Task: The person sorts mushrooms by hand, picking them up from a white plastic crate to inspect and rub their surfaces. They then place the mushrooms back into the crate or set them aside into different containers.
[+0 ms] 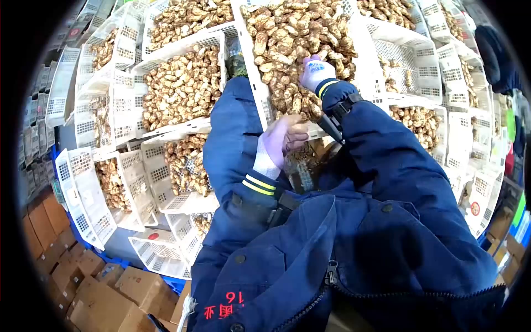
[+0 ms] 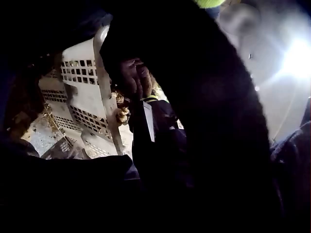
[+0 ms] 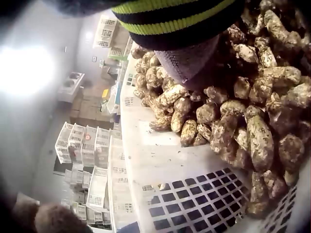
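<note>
Stubby, soil-flecked mushrooms (image 1: 298, 33) fill a large white crate (image 1: 255, 91) in front of the person. The right hand (image 1: 318, 72), in a white and purple glove, reaches down among them; its fingers are hidden there. In the right wrist view the glove (image 3: 187, 63) touches the heap beside the crate's pale rim. The left hand (image 1: 279, 143), in a like glove, is at the crate's near edge with its fingers bent inward. I cannot tell whether a mushroom is between them. The left wrist view is mostly dark, with bent fingers (image 2: 133, 80) near some mushrooms (image 2: 122, 114).
More white crates of mushrooms stand on both sides, such as a left crate (image 1: 182, 88) and a partly filled right crate (image 1: 404, 61). Below the left hand is a container (image 1: 301, 174) with dark crumbs. Cardboard boxes (image 1: 105, 299) are stacked at lower left.
</note>
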A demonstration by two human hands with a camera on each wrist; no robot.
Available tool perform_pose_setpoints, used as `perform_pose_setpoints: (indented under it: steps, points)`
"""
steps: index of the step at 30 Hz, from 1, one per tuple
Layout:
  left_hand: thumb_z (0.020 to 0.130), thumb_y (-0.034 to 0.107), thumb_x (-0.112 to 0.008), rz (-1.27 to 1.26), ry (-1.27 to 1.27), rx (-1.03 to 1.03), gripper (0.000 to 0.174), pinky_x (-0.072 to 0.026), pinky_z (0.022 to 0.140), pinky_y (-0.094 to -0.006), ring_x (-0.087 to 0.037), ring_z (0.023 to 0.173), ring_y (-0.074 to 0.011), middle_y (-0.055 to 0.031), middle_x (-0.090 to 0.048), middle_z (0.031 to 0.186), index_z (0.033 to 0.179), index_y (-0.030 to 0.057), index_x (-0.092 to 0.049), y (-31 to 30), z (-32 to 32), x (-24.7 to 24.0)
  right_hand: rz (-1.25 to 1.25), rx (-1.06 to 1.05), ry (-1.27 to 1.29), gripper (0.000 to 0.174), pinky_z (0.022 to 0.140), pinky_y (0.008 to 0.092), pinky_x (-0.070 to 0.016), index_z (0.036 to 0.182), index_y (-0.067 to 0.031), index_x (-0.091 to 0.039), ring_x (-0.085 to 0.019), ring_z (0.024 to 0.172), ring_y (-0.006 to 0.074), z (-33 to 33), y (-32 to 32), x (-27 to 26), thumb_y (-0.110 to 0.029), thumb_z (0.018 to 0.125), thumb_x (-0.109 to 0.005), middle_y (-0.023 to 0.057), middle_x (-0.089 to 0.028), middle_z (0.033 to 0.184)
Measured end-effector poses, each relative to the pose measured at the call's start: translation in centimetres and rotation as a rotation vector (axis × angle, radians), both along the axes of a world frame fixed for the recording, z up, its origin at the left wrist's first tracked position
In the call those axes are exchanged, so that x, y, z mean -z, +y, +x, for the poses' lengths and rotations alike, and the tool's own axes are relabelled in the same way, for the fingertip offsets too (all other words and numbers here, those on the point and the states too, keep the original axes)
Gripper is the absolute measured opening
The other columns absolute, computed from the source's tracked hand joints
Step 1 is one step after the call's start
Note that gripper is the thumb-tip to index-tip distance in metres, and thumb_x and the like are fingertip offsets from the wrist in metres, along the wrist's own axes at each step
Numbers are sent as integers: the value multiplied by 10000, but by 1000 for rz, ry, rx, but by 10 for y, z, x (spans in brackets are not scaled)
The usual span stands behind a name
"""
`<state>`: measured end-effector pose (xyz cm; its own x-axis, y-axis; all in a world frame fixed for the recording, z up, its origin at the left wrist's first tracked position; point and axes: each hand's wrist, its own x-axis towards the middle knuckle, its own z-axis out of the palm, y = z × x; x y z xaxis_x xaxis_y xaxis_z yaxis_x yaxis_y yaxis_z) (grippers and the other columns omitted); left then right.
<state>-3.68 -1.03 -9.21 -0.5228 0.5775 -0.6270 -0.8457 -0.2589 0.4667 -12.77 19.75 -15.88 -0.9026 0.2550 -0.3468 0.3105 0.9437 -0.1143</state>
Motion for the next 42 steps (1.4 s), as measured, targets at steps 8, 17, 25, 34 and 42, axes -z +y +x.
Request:
perform_pose_setpoints:
  steps: [8, 17, 25, 34, 42]
  points:
    - [960, 333, -519, -51, 112, -151, 496, -465, 903, -607, -478, 1195, -358, -155, -403, 1342, 1381, 154, -327, 14, -9, -6, -638, 224, 24, 260, 700, 336, -517, 1038, -93, -670, -654, 782, 196, 30, 25, -44, -222, 831, -580, 131, -683, 831]
    - [927, 178, -580, -136, 90, -151, 445, -536, 790, -373, -606, 1012, -270, -157, -594, 1103, 1322, 29, -439, 16, -13, 26, -175, -18, 336, 560, 986, 421, -430, 1341, -108, -477, -547, 1148, 360, -67, 79, -42, -269, 818, -591, 202, -580, 1237]
    - [843, 115, -598, -775, 1251, 213, 387, -401, 1012, -392, -543, 1141, -326, -197, -595, 1195, 1207, -12, -562, 43, -28, 47, 86, 93, -10, 421, 884, 429, -487, 1194, -56, -566, -603, 1036, 347, -33, 44, -37, -256, 824, -577, 183, -599, 1155]
    - [774, 206, -655, -1317, 1719, 1364, 548, -313, 1071, -477, -432, 1272, -337, -121, -462, 1384, 1304, 127, -538, 119, -49, 89, -476, 127, 509, 333, 820, 432, -499, 1006, -45, -625, -617, 913, 334, 80, 54, -121, -259, 751, -638, 175, -605, 996]
    - [786, 167, -696, -1012, 1001, 1337, 547, -456, 955, -349, -551, 1151, -333, -199, -528, 1302, 1284, 30, -516, 107, -62, 62, -841, 216, 528, 327, 817, 433, -492, 991, -72, -624, -592, 938, 347, 100, 67, -117, -229, 704, -630, 170, -579, 986]
